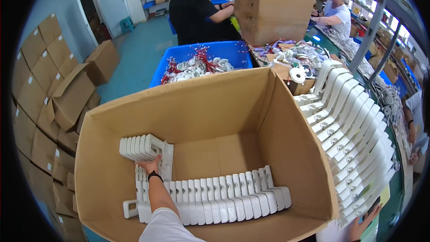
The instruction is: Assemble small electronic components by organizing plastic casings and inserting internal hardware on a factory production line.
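Note:
My left hand (151,165), with a dark band at the wrist, reaches into a large open cardboard box (291,152). It grips the near side of a short row of nested white plastic brackets (136,147) at the box's left; some fingertips are hidden. Along the near side of the box stands a longer row of the same brackets (215,201). My right hand (365,224) is at the lower right edge, fingers stretched out and apart, beside the near end of a tall nested stack of white brackets (349,139). A small dark thing lies by its fingers, too unclear to name.
Behind the box sits a blue bin (206,56) of white parts with red wires. A closed carton (273,13) and loose wired parts (300,60) are on the green bench. Cartons (40,107) are stacked at left. Two people (192,9) work beyond; another is at far right.

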Tool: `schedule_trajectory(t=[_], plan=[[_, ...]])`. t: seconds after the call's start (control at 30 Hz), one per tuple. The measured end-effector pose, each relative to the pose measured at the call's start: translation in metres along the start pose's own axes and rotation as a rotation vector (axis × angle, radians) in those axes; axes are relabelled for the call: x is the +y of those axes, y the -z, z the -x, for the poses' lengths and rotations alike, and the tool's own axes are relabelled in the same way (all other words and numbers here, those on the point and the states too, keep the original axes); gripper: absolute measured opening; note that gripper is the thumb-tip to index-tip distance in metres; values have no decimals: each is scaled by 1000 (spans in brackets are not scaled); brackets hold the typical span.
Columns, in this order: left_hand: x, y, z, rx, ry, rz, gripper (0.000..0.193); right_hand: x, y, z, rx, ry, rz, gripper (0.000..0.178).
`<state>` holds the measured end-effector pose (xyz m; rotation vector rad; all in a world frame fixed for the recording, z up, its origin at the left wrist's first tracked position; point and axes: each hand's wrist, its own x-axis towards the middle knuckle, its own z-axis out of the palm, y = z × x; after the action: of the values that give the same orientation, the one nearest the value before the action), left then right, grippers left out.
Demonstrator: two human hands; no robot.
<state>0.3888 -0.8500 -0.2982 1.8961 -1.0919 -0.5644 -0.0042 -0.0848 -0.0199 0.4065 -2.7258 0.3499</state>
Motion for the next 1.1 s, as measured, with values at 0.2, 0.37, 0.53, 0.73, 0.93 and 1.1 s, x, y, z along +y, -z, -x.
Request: schedule_trajectory(t=[0.2,0.37,0.53,0.73,0.93,1.1], plan=[[30,-12,8,-113,91,57,142,-24,36,7,117,83,86,85],[28,21,6,-128,-34,153,147,-8,51,44,166,-25,-8,80],[53,-46,33,-76,-273,-137,145,58,49,107,375,-185,71,68],[200,-171,12,-163,-687,-31,139,40,76,84,373,-235,89,83],[370,-181,64,-260,-898,122,138,69,103,166,462,-475,63,86],[419,-104,81,-260,-907,172,137,86,118,202,542,-564,53,84]])
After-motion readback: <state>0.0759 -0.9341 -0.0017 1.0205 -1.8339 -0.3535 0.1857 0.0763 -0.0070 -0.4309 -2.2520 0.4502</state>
